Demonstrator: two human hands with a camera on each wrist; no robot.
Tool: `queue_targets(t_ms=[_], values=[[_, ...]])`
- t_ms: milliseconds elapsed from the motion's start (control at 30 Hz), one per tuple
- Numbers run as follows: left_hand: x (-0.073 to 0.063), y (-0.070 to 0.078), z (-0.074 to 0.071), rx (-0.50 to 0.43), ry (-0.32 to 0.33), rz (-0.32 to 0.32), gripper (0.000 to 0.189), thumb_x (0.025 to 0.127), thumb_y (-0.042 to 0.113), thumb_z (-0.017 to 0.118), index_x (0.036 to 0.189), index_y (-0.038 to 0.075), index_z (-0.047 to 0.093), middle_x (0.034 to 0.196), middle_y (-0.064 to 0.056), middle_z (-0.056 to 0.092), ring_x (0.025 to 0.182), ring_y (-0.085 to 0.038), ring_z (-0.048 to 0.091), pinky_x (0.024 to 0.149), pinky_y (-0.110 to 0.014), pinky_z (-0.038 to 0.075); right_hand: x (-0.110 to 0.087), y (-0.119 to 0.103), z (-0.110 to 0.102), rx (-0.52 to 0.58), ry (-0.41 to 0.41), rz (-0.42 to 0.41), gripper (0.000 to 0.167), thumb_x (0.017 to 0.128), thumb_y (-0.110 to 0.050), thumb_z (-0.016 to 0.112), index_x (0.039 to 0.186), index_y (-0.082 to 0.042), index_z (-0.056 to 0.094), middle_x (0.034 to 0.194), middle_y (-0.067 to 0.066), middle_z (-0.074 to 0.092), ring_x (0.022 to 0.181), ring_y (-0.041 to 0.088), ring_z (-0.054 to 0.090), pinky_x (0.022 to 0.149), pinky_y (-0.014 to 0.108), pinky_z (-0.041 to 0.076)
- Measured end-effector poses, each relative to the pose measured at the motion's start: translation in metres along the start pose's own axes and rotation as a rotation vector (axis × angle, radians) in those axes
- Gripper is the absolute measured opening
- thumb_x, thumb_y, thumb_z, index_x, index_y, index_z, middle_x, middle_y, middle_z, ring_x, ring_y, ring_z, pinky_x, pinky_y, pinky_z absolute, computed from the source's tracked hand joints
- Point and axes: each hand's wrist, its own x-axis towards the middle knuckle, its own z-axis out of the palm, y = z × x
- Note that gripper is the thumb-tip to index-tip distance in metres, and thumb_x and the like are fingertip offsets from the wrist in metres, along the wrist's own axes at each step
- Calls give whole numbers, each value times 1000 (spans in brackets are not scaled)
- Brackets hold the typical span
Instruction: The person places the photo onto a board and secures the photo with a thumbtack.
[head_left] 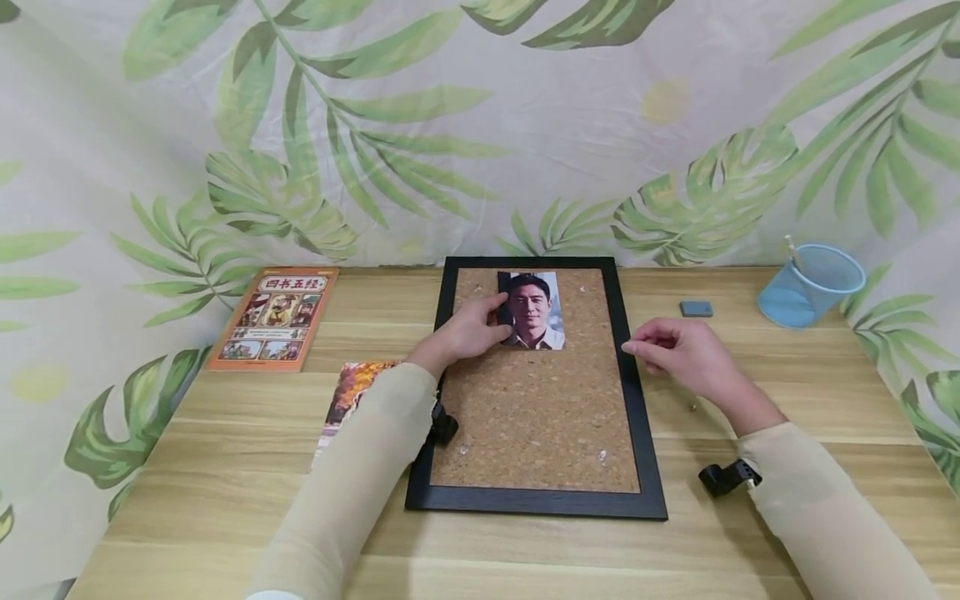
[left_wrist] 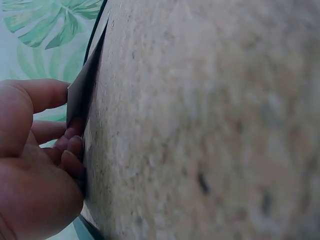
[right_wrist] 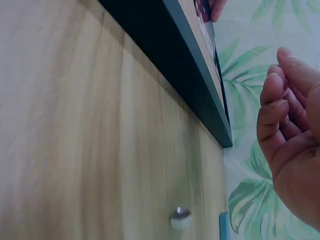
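Observation:
A portrait photo (head_left: pixel 534 312) lies over the upper part of a cork board (head_left: pixel 532 417) with a black frame. My left hand (head_left: pixel 472 329) holds its left edge. In the left wrist view, that edge stands slightly off the cork, between the fingers of the left hand (left_wrist: pixel 45 145). My right hand (head_left: pixel 682 354) is just right of the frame, above the table. Its thumb and fingertips pinch a tiny pale thing, seemingly a pushpin, mostly hidden by the fingers. In the right wrist view, the right hand (right_wrist: pixel 292 130) has curled fingers and hovers apart from the frame.
A small shiny pin (right_wrist: pixel 180 218) lies on the table by the right forearm. Beyond it are a blue block (head_left: pixel 696 309) and a blue mesh cup (head_left: pixel 802 287) holding a stick. An orange book (head_left: pixel 276 321) and another picture (head_left: pixel 348 396) lie left of the board.

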Motion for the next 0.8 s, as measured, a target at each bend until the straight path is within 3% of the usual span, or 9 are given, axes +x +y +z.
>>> queue_targets(t_ms=[167, 333, 500, 633, 800], values=[[3, -1, -2, 51, 7, 3, 70, 105, 17, 63, 167, 0, 36, 122, -18, 59, 108, -27, 53, 92, -35, 43, 19, -3, 5, 98, -81, 3, 25, 108, -16, 68, 119, 5, 76, 97, 17, 78, 77, 10, 71, 70, 28, 62], [4, -3, -4, 37, -14, -9, 69, 106, 16, 61, 168, 2, 33, 149, -24, 55, 129, -33, 50, 112, -43, 43, 38, -9, 14, 128, -168, -9, 24, 110, -5, 60, 123, 11, 71, 102, 22, 77, 81, 14, 72, 72, 28, 62], [4, 0, -4, 35, -29, -24, 70, 106, 17, 60, 169, 3, 33, 167, -24, 43, 154, -35, 40, 129, -48, 34, 58, -18, 23, 151, -171, 16, 20, 109, -4, 60, 121, 11, 68, 105, 26, 77, 83, 18, 75, 75, 30, 64], [3, 2, -3, 30, -38, -32, 69, 107, 18, 59, 169, 5, 32, 169, -23, 40, 159, -35, 35, 131, -49, 32, 75, -27, 31, 184, -154, 50, 18, 109, -4, 60, 120, 10, 65, 106, 28, 78, 84, 17, 76, 77, 30, 65], [1, 2, -2, 41, -35, -36, 69, 107, 18, 59, 169, 4, 33, 168, -23, 42, 155, -35, 39, 130, -48, 33, 101, -34, 44, 253, -144, 76, 18, 109, -1, 58, 118, 14, 63, 106, 32, 76, 81, 16, 75, 79, 34, 66]])
